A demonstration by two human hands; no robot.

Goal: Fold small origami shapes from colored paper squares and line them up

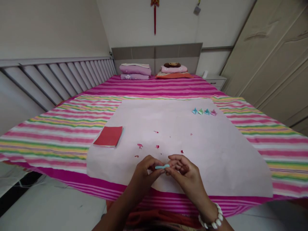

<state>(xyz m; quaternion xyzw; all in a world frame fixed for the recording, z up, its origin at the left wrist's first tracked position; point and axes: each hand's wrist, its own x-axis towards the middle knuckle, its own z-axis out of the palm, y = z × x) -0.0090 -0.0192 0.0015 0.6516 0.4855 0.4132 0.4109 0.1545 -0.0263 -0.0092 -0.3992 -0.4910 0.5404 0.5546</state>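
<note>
A small folded piece of light blue paper [161, 166] is held between my two hands, above the near part of a pale sheet [216, 166]. My left hand [146, 170] pinches its left end between thumb and fingers. At the right end, the thumb and fingertips of my right hand [184, 171] close on it, with the other fingers curled. Red paper scraps, such as one scrap [140, 146], lie scattered just beyond my hands. Toward the far right of the sheet, several small folded paper shapes [201, 111] in blue, green and pink stand in a row.
A stack of paper with a red top sheet [109, 136] lies at the sheet's left edge. The sheet is spread on a bed with a striped cover [260, 131]. Folded bedding [135, 71] is piled by the headboard [178, 51]. A railing [60, 73] runs along the left.
</note>
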